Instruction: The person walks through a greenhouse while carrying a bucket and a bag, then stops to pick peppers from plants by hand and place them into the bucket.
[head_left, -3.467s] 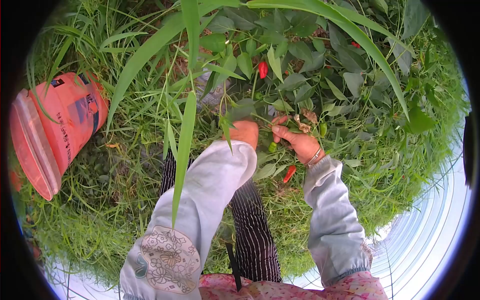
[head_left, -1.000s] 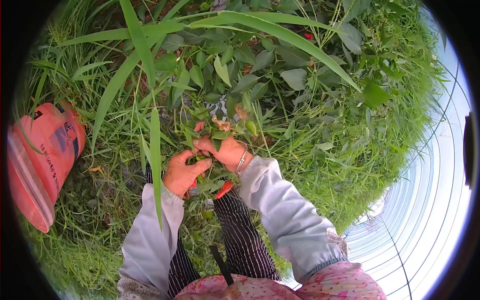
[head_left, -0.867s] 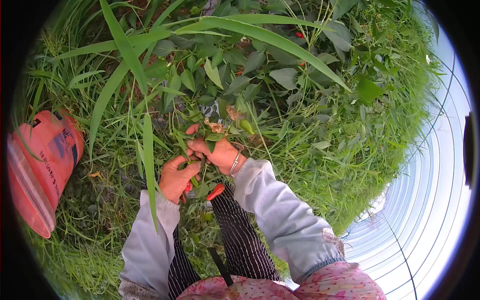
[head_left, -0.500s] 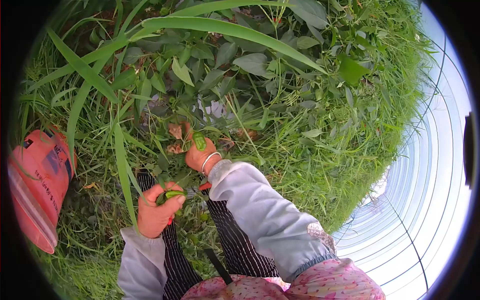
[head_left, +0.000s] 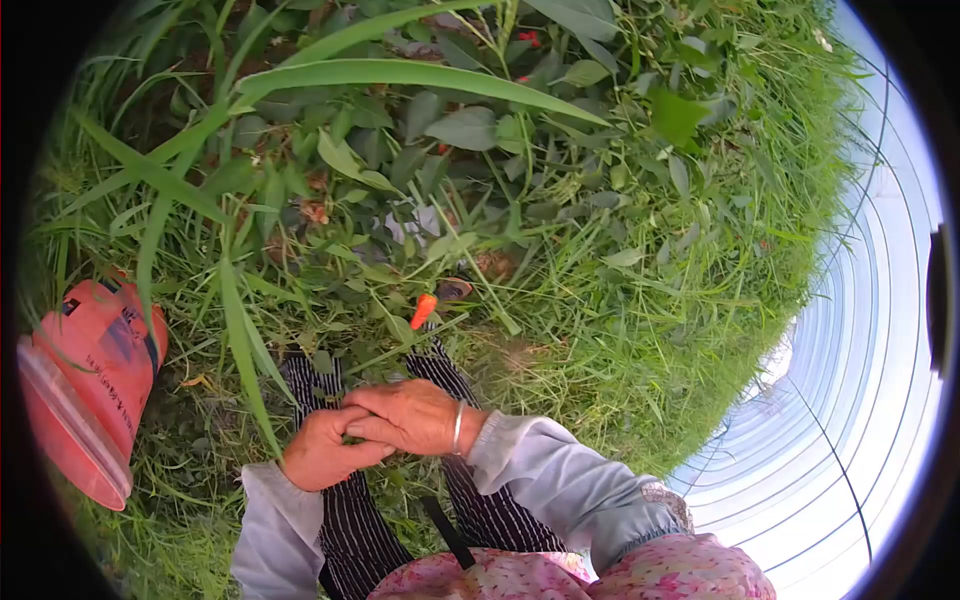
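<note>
Both hands meet low in the view, close to the body, over the striped trousers (head_left: 345, 505). Left hand (head_left: 322, 450) is curled, fingers folded in toward the palm, knuckles up; whatever sits inside is hidden, so can't tell what it holds, if anything. Right hand (head_left: 412, 417) lies partly over the left, palm down, fingers loosely bent and pointing left, fingertips touching the left hand's thumb side; not spread wide, more a soft cover over the other fist. A thin bangle (head_left: 457, 428) sits at the right wrist, just before the pale sleeve (head_left: 560, 480). Right forearm comes in from lower right, elbow bent, sleeve cuff pushed near the wrist. Left forearm rises from the bottom edge in a light sleeve, wrist roughly straight. One red pepper (head_left: 423, 310) hangs on the plant above the hands, well apart from both, tip pointing down-left, among leaves and grass blades. Pepper plant (head_left: 460, 130) fills the upper middle w/ broad leaves; more red bits show near the top. Orange bucket (head_left: 85, 380) lies tilted in the grass at left, near the left arm but not touching.
</note>
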